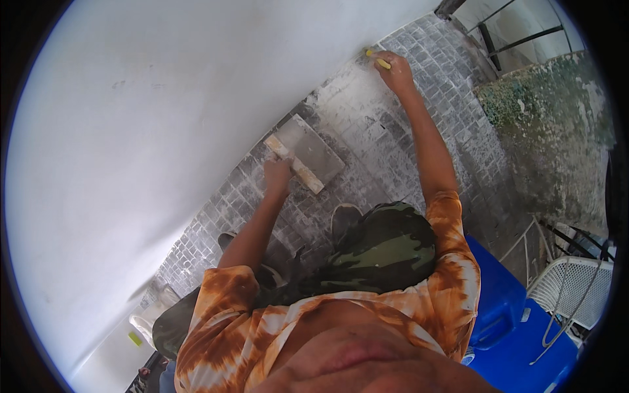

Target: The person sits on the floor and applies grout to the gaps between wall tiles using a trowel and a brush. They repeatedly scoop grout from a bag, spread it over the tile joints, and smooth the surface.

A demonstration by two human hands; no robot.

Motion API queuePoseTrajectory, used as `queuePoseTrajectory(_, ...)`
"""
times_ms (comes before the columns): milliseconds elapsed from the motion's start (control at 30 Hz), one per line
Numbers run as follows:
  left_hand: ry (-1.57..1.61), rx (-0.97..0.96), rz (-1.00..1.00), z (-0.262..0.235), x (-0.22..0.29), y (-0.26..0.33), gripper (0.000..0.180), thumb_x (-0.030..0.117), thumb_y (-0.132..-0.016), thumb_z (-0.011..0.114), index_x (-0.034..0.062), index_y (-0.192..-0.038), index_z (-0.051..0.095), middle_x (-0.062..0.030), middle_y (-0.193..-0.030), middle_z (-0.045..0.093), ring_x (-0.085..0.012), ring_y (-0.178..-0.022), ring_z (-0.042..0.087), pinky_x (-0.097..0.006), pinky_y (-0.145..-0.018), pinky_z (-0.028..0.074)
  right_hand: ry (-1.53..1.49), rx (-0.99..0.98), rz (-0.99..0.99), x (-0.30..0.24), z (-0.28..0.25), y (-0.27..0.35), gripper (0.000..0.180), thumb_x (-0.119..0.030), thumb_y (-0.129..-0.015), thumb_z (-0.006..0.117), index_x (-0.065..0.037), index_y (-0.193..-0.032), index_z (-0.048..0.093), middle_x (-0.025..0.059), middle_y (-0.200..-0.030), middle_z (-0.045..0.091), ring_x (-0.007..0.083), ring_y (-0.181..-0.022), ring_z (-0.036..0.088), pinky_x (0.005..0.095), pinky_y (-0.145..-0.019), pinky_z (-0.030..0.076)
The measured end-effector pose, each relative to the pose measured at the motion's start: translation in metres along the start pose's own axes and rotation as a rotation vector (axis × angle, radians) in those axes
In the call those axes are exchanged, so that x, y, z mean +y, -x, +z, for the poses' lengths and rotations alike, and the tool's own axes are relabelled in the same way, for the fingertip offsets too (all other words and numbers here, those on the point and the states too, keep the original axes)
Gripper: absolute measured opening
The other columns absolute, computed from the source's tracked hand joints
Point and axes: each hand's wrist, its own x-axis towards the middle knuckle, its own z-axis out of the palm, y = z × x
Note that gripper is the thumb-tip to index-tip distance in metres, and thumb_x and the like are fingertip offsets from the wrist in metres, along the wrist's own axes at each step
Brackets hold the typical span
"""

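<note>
My left hand grips the pale wooden handle of a flat grey plastering trowel, held low over the cobbled floor next to the white plastered wall. My right hand is stretched far out and closed on a small yellow-handled tool, whose tip touches the base of the wall where it meets the floor. I am crouched, with camouflage trousers and an orange tie-dye shirt in view below.
Grey cobbled paving runs along the wall. A weathered, mossy low wall stands at the right, with dark metal rails above it. A blue plastic container and a white mesh chair sit at lower right.
</note>
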Motion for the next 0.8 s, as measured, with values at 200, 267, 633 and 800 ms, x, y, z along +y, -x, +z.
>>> queuePoseTrajectory(200, 0.032, 0.146, 0.050, 0.034, -0.013, -0.020, 0.031, 0.010, -0.087, 0.073, -0.0060, -0.113, 0.065, -0.0092, -0.093, 0.068, -0.0165, -0.082, 0.062, -0.031, -0.069, 0.048, 0.022, -0.438, -0.135, -0.019, 0.003, 0.003, 0.020, -0.007, -0.083, 0.070, -0.008, -0.102, 0.075, 0.0140, -0.109, 0.072, 0.0317, -0.099, 0.068, 0.0390, -0.089, 0.054)
queuePoseTrajectory(267, 0.069, 0.131, 0.080, 0.039, -0.014, -0.023, 0.032, 0.010, -0.087, 0.073, -0.0066, -0.112, 0.065, -0.0093, -0.092, 0.068, -0.0163, -0.080, 0.061, -0.031, -0.068, 0.048, 0.115, -0.194, -0.048, -0.011, -0.006, 0.004, 0.019, -0.007, -0.083, 0.070, -0.008, -0.101, 0.075, 0.0131, -0.109, 0.072, 0.0320, -0.099, 0.068, 0.0387, -0.087, 0.054)
queuePoseTrajectory(633, -0.073, 0.152, 0.086, 0.054, -0.009, -0.046, 0.026, 0.006, -0.087, 0.070, -0.0053, -0.110, 0.064, -0.0098, -0.090, 0.068, -0.0165, -0.073, 0.064, -0.031, -0.059, 0.050, 0.064, -0.175, -0.132, -0.024, 0.029, 0.054, 0.022, -0.006, -0.079, 0.072, -0.009, -0.101, 0.074, 0.0153, -0.111, 0.070, 0.0347, -0.100, 0.067, 0.0387, -0.086, 0.055)
queuePoseTrajectory(800, -0.184, 0.183, 0.108, 0.065, -0.011, -0.064, 0.031, 0.014, -0.081, 0.077, -0.0057, -0.104, 0.069, -0.0137, -0.089, 0.071, -0.0185, -0.076, 0.065, -0.034, -0.068, 0.049, -0.012, -0.353, -0.154, -0.072, 0.034, 0.088, 0.021, -0.004, -0.079, 0.071, -0.007, -0.099, 0.074, 0.0145, -0.108, 0.071, 0.0342, -0.098, 0.067, 0.0402, -0.084, 0.056)
